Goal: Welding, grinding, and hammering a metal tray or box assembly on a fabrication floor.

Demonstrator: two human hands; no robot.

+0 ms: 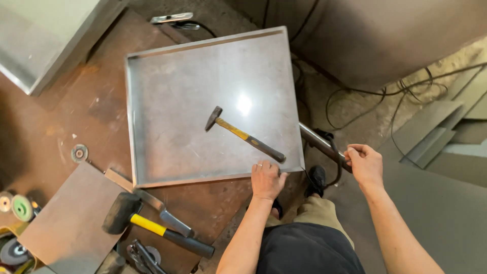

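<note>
A shallow square steel tray (152,116) with low folded rims lies on a rusty brown workbench. Inside it rests a small hammer (244,134) with a yellow and black handle. My left hand (267,179) presses on the tray's near rim at the right corner, close to the hammer's handle end. My right hand (363,163) is closed around a metal bar or pipe (317,141) that comes out from under the tray's right side.
A black mallet with yellow and black handle (152,226) and a flat metal blade (152,203) lie at the bench's front. A steel sheet (71,223) and grinding discs (20,208) sit at the left. Cables (365,91) trail over the floor on the right.
</note>
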